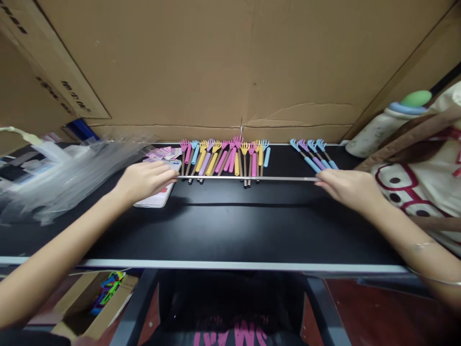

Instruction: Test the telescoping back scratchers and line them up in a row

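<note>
A long, thin metal rod (248, 178) stretches level above the black table between my two hands. My left hand (148, 180) is closed on its left end, over a white phone (155, 200). Closed fingers of my right hand (351, 190) grip the other end, which they hide. Behind the rod lies a row of small claw-headed back scratchers (244, 149) in pink, yellow, blue and purple, with loose coloured handle sleeves among them. Several assembled back scratchers (317, 154) in blue and purple lie near my right hand.
Clear plastic bags (72, 175) are heaped at the left, beside pink printed cards (163, 153). A bottle (382, 127) and a cloth bag (425, 178) stand at the right. Cardboard (230, 62) walls the back. Below the table, an open box (77, 298) holds colourful pieces.
</note>
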`<state>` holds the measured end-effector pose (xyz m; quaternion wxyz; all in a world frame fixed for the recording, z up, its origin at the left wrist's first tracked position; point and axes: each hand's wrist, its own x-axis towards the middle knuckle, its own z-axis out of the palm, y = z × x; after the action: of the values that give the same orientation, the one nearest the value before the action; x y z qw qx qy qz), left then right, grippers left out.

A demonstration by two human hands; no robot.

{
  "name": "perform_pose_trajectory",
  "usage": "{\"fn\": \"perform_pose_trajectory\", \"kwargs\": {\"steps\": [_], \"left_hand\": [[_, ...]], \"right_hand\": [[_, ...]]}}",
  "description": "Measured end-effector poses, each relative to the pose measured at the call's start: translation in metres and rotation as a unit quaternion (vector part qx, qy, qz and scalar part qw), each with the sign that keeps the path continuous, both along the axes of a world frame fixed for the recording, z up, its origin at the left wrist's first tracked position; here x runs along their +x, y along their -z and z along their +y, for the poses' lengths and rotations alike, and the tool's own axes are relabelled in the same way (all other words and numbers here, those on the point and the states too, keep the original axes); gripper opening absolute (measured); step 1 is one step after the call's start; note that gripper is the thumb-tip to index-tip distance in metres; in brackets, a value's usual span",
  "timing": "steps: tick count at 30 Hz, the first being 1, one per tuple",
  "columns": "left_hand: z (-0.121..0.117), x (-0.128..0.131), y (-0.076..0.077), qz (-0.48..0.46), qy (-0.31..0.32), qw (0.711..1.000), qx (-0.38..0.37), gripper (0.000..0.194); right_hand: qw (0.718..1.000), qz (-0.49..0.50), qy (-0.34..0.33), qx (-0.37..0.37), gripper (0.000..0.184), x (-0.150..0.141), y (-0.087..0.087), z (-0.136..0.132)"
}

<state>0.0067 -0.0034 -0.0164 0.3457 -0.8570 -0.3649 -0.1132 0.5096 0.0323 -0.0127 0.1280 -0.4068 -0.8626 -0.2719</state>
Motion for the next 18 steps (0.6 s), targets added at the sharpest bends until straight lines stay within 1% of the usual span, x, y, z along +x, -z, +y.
{"fn": "perform_pose_trajectory", "kwargs": {"steps": [3, 6, 9, 11, 14, 16, 18], "left_hand": [[0.008, 0.048, 0.001, -0.012, 0.033, 0.999, 0.006, 0.031], [0.008, 0.099, -0.003, -0.036, 0.057, 0.998, -0.010, 0.032], [-0.002, 0.132, -0.008, -0.063, 0.061, 0.996, -0.036, 0.025], [-0.010, 0.143, -0.011, -0.072, 0.048, 0.995, -0.040, 0.021], [-0.018, 0.148, -0.013, -0.076, 0.046, 0.995, -0.034, 0.020], [-0.017, 0.144, -0.012, -0.068, 0.059, 0.996, -0.027, 0.020], [-0.011, 0.130, -0.012, -0.053, 0.056, 0.997, -0.009, 0.020]], "right_hand": [[1.000, -0.009, -0.011, -0.017, 0.045, -0.052, 0.000, -0.006], [0.999, -0.031, -0.022, -0.027, 0.043, -0.101, -0.004, -0.017], [0.999, -0.041, -0.029, -0.022, 0.040, -0.130, -0.007, -0.030], [0.999, -0.033, -0.033, -0.008, 0.039, -0.137, -0.007, -0.036], [0.997, -0.025, -0.067, 0.018, 0.040, -0.136, -0.005, -0.039], [0.995, -0.032, -0.086, 0.029, 0.041, -0.129, -0.003, -0.035], [0.996, -0.042, -0.066, 0.041, 0.044, -0.112, -0.003, -0.026]]}}
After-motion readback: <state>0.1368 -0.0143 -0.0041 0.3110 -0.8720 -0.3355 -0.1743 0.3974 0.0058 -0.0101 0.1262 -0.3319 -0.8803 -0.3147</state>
